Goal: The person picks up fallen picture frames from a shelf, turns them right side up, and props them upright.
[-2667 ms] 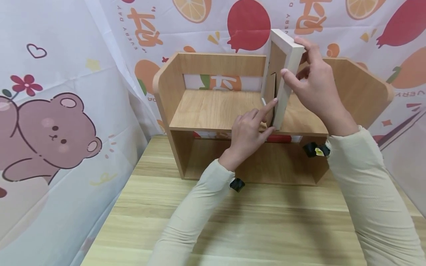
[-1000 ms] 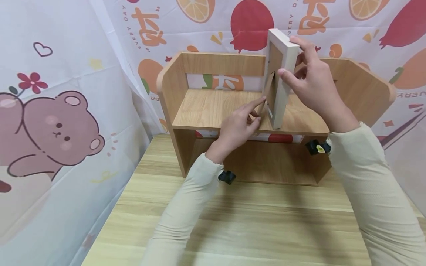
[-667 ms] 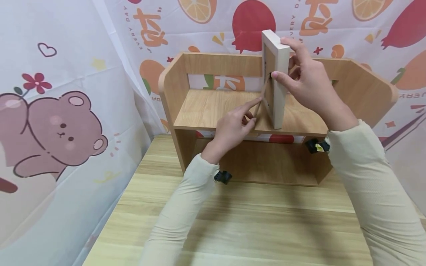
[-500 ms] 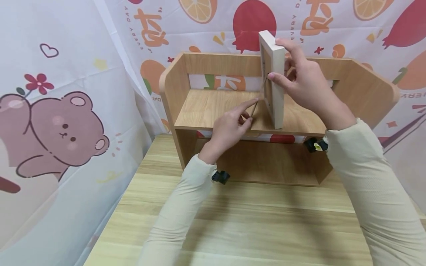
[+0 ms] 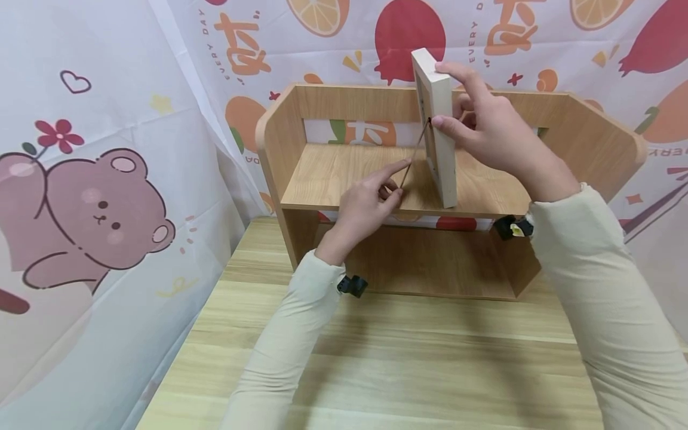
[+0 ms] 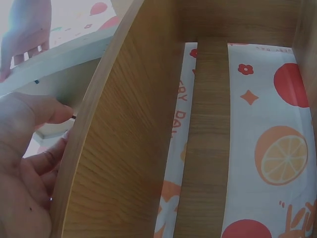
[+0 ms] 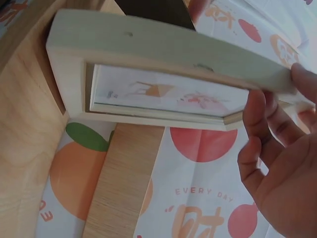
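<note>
A pale wooden picture frame (image 5: 444, 143) stands upright on the upper shelf, its back turned left. My right hand (image 5: 491, 128) grips its upper part, thumb on the near edge and fingers over the top and far side. From the frame's back a thin support leg (image 5: 415, 152) slants out to the left. My left hand (image 5: 365, 200) pinches that leg near its lower end. In the right wrist view the picture frame (image 7: 163, 44) shows its front, with a drawing behind it, and my right hand (image 7: 282, 148) at one end. The left wrist view shows my left hand (image 6: 29, 134) beside the shelf edge.
The two-tier wooden shelf (image 5: 344, 173) stands at the back of the light wood table (image 5: 376, 358). Its raised side panels (image 5: 586, 143) flank the upper level. Patterned cloth (image 5: 333, 54) hangs behind, and a bear-print cloth (image 5: 91, 209) hangs at the left.
The support leg has swung out leftward from the frame's back, with my left hand drawing back left along with it. The frame's top has moved left under my right hand.
</note>
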Tool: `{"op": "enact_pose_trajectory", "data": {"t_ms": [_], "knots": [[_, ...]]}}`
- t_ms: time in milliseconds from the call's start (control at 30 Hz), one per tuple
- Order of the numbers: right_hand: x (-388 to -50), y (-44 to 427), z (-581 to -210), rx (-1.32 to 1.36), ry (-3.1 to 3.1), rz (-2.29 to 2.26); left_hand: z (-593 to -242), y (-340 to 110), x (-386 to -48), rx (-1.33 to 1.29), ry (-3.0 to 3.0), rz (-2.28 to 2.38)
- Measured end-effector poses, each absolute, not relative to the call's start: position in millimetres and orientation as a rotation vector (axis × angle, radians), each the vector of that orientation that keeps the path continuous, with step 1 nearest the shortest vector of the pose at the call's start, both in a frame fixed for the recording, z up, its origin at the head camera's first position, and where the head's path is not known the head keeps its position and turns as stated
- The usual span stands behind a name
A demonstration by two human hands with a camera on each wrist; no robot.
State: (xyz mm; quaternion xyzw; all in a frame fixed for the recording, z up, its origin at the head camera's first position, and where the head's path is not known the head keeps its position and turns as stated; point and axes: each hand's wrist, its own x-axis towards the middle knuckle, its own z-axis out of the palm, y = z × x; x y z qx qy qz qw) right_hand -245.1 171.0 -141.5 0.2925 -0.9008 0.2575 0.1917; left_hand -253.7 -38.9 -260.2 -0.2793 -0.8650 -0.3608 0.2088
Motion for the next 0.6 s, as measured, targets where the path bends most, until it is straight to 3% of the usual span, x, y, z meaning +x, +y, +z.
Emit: {"op": "enact_pose_trajectory", "data": {"t_ms": [600], "knots": [[-251.8, 171.5, -139.7, 0.849, -2.624, 0.913, -258.4, -44.9, -258.6, -0.763, -2.482, -1.189]]}}
